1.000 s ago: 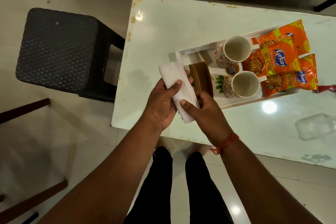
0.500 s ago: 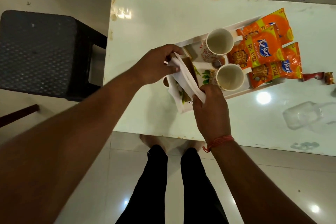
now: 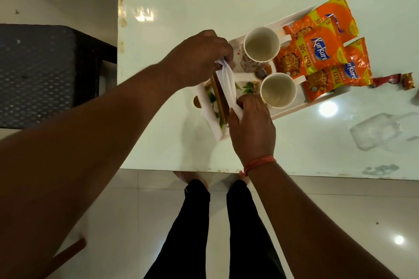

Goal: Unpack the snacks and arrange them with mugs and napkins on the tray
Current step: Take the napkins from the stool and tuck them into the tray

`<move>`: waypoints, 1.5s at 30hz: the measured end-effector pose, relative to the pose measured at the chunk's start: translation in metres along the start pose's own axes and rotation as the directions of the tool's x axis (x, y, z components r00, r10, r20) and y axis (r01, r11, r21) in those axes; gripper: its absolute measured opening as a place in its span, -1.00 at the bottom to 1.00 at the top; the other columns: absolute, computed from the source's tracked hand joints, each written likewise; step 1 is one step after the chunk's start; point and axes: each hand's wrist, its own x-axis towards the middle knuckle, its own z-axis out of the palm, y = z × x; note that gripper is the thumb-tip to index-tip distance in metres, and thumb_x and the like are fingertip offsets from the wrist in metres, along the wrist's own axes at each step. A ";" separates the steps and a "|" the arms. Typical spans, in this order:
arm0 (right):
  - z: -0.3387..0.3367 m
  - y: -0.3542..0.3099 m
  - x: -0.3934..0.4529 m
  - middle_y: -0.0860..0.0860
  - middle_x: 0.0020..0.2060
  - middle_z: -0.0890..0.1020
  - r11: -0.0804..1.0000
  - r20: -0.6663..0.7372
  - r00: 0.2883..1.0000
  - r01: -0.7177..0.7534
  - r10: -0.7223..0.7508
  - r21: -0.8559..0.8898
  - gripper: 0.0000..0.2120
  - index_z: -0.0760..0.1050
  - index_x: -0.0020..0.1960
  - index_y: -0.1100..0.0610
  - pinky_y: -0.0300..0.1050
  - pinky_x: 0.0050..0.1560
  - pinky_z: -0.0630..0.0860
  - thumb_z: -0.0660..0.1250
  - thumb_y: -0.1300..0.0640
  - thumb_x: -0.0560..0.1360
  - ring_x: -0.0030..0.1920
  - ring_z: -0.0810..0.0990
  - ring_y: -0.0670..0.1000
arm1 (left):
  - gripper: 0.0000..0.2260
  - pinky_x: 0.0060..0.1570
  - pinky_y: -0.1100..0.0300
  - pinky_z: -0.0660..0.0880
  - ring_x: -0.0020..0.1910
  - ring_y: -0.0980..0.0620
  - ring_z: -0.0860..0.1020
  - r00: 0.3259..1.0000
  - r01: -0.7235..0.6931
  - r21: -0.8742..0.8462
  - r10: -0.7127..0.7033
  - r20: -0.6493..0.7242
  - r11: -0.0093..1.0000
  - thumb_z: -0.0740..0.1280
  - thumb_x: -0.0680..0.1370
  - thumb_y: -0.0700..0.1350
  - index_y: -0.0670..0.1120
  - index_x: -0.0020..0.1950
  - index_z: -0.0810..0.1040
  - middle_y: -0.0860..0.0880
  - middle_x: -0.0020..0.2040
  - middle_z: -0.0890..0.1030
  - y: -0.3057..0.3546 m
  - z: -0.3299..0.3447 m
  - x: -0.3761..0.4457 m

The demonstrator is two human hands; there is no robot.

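My left hand (image 3: pixel 199 56) and right hand (image 3: pixel 251 124) each pinch one end of a white napkin (image 3: pixel 227 85) with curled fingers, over the tray (image 3: pixel 204 106) beside two mugs (image 3: pixel 260 46).

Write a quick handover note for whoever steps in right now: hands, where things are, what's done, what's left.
Left hand pinches the napkin's far end; right hand pinches its near end, over the brown holder at the tray's left end.
Two mugs stand mid-tray, both empty; three snack packs lie at the right end.
Done: mugs and snacks on the tray.
Left: set the napkin down and let go.
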 end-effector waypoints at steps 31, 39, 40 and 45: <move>0.021 0.012 0.017 0.01 0.08 0.57 0.992 0.058 0.998 -0.007 0.014 -0.129 -0.76 0.50 0.14 0.04 0.03 -0.02 0.64 0.38 0.01 0.51 0.05 0.59 0.05 | -0.77 -0.08 -0.06 0.50 -0.03 -0.09 0.48 0.985 0.100 0.034 -0.104 0.136 0.994 0.33 0.44 -0.33 -0.05 0.00 0.58 -0.02 -0.05 0.61 -0.038 0.032 0.000; 0.023 0.014 0.012 0.02 0.06 0.57 0.991 0.081 0.997 -0.006 0.017 -0.133 -0.82 0.50 0.11 0.07 -0.01 -0.02 0.61 0.35 0.05 0.54 0.04 0.58 0.05 | -0.75 0.00 -0.01 0.48 0.03 -0.12 0.53 0.986 0.111 -0.029 -0.106 0.128 0.993 0.32 0.45 -0.35 -0.08 0.05 0.59 -0.06 0.00 0.61 -0.038 0.034 -0.001; 0.024 0.013 0.012 0.01 0.05 0.57 0.991 0.084 0.996 -0.004 0.015 -0.132 -0.83 0.50 0.10 0.06 -0.03 -0.05 0.59 0.34 0.05 0.54 0.03 0.57 0.04 | -0.74 0.00 -0.02 0.48 0.04 -0.11 0.53 0.986 0.111 -0.033 -0.106 0.130 0.993 0.31 0.44 -0.35 -0.08 0.05 0.59 -0.05 0.01 0.61 -0.038 0.034 0.000; 0.028 0.013 0.008 0.01 0.03 0.57 0.992 0.084 0.996 -0.007 0.017 -0.128 -0.85 0.49 0.11 0.06 -0.05 -0.07 0.59 0.33 0.08 0.55 0.01 0.56 0.03 | -0.68 0.00 -0.03 0.49 0.03 -0.11 0.53 0.985 0.118 -0.045 -0.111 0.132 0.992 0.30 0.42 -0.38 -0.06 0.06 0.60 -0.04 0.02 0.61 -0.035 0.036 0.002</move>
